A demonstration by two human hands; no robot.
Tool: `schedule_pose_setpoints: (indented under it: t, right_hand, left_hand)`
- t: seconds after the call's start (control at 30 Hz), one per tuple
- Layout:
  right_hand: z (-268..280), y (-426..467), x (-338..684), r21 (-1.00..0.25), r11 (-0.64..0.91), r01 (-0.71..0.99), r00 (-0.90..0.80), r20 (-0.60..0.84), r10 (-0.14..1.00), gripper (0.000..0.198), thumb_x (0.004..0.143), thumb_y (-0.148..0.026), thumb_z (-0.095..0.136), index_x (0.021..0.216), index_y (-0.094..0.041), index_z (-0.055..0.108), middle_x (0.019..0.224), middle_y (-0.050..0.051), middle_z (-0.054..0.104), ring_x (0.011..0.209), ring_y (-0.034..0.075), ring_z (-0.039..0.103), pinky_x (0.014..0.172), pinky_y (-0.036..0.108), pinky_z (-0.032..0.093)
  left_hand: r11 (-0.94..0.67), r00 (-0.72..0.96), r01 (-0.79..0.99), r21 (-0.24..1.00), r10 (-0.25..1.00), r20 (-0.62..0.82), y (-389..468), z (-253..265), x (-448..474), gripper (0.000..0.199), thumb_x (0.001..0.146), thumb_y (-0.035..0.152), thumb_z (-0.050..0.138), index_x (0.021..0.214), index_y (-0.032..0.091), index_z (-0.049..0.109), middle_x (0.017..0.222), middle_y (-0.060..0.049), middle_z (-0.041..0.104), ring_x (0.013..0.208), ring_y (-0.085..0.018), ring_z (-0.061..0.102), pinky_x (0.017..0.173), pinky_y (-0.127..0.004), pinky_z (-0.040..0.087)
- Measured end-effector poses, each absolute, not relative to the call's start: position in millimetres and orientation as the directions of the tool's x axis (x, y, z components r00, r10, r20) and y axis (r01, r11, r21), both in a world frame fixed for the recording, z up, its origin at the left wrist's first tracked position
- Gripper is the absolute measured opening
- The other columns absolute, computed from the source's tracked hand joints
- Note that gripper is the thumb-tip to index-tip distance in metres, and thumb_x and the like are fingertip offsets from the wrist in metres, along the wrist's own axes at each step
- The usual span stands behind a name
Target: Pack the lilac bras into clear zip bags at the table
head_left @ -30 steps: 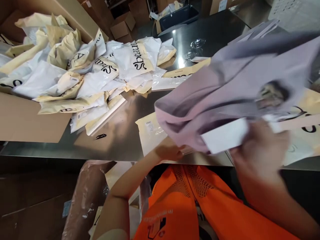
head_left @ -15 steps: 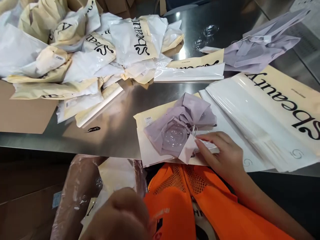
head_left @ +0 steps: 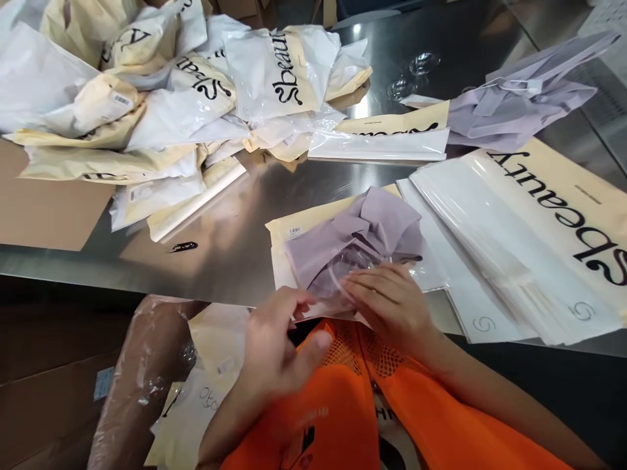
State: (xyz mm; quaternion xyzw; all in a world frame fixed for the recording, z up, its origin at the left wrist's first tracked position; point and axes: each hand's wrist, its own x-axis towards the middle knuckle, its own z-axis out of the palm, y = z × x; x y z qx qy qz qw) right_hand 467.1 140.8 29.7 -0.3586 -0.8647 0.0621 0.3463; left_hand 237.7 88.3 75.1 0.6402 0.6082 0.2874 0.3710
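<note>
On a flat cream-and-white plastic mailing bag (head_left: 280,245) lies a lilac folded garment (head_left: 389,219), maybe a bra. A clear, domed plastic cup (head_left: 353,258) rests on it. My right hand (head_left: 392,297) is over the cup's near side, its fingers together and curled on the rim. Beneath those fingers the garment's near part is hidden. My left hand (head_left: 279,343) is just left, at the bag's near edge, its thumb apart from the fingers and nothing seen in it.
To the right is a stack of flat printed bags (head_left: 480,228), with another lilac garment (head_left: 519,108) behind. Filled bags (head_left: 279,72) pile up at the back left. Two clear cups (head_left: 424,63) sit farther back. A cardboard box (head_left: 49,202) stands left; plastic-lined container (head_left: 142,365) below the metal table.
My left hand has come up from below to the bag's near edge. My right hand has moved left from the white tag onto the clear cup.
</note>
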Motion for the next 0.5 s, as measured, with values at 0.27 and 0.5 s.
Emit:
schedule_pose_setpoints:
  t: [0.27,0.5]
  right_hand:
    - [27,141,436,-0.449,0.844,0.293,-0.747,0.444,0.495,0.041,0.102,-0.036,0.042,0.133,-0.018,0.062,0.136,0.006,0.063,0.137,0.021,0.049,0.12,0.039,0.036]
    - [-1,202,479,-0.318,0.548,0.774,-0.491,0.245,0.836,0.051,0.099,-0.049,0.05,0.14,-0.02,0.058,0.149,0.015,0.051,0.145,0.045,0.034,0.111,0.082,0.009]
  left_hand:
    - [0.226,-0.183,0.405,0.886,0.969,-0.164,90,45,234,0.034,0.091,0.035,0.058,0.122,0.023,0.065,0.107,-0.006,0.076,0.088,-0.019,0.074,0.076,-0.029,0.061]
    - [0.223,-0.267,0.686,0.692,0.963,-0.045,82,63,193,0.023,0.087,0.035,0.064,0.106,0.028,0.074,0.088,0.002,0.076,0.067,-0.015,0.072,0.066,-0.027,0.058]
